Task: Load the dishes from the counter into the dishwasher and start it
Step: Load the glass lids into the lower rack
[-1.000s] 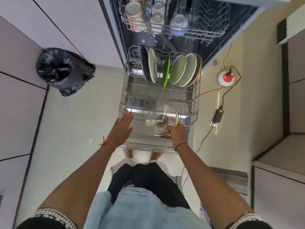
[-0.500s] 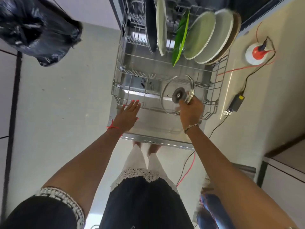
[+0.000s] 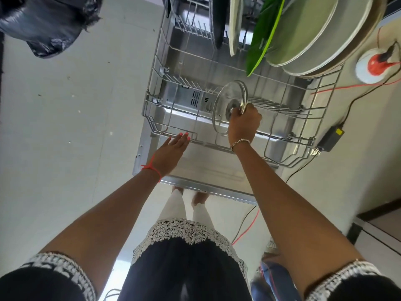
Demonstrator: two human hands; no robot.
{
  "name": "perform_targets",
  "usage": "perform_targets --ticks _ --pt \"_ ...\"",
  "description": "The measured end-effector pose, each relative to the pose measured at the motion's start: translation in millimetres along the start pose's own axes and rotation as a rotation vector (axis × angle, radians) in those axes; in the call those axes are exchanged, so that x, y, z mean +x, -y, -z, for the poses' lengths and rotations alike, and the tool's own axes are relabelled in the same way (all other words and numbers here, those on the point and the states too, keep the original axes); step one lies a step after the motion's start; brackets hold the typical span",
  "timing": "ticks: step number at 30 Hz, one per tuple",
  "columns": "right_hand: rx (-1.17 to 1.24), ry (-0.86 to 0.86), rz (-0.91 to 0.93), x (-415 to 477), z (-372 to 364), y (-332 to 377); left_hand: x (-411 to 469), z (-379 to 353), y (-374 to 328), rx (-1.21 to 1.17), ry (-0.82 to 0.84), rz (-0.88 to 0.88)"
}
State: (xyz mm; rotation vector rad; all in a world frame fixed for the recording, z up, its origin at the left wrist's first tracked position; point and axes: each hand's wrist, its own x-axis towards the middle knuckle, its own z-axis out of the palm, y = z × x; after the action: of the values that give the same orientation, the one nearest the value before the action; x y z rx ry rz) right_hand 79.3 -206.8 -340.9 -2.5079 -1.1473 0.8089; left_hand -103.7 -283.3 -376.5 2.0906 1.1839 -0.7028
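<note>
The dishwasher's lower wire rack (image 3: 301,157) is pulled out over the open door (image 3: 204,170). My right hand (image 3: 244,124) grips a glass pot lid (image 3: 227,98) by its knob and holds it on edge inside the front part of the rack. My left hand (image 3: 171,152) lies flat with straight fingers, fingertips at the rack's front rail. At the rack's back stand several plates (image 3: 303,33), a green dish (image 3: 262,38) and a dark pan (image 3: 219,20), all upright.
A black rubbish bag (image 3: 45,22) sits on the floor at the upper left. Right of the door lie a red-and-white socket (image 3: 373,66), a black adapter (image 3: 331,139) and cables. A cabinet corner (image 3: 382,227) stands at the lower right.
I have leaned closer to the rack. My right hand has moved the lid forward into the rack and turned it from nearly flat to standing on edge. My left hand stays at the front rail.
</note>
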Motion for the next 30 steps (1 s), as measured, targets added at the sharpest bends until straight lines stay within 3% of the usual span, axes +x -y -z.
perform_targets --ticks 7,16,21,30 --pt "-0.12 0.04 0.015 10.8 -28.4 14.2 4.5 -1.8 4.7 -0.119 -0.036 -0.029" --pt "-0.063 0.209 0.036 21.0 -32.9 14.4 3.5 -3.8 5.1 -0.048 0.009 -0.002" --pt "-0.075 0.285 0.074 11.6 -3.8 13.8 -6.4 18.6 -2.9 0.037 0.046 0.022" --pt "-0.336 0.611 0.217 -45.0 89.8 30.1 -82.6 103.2 -25.2 -0.076 -0.099 0.092"
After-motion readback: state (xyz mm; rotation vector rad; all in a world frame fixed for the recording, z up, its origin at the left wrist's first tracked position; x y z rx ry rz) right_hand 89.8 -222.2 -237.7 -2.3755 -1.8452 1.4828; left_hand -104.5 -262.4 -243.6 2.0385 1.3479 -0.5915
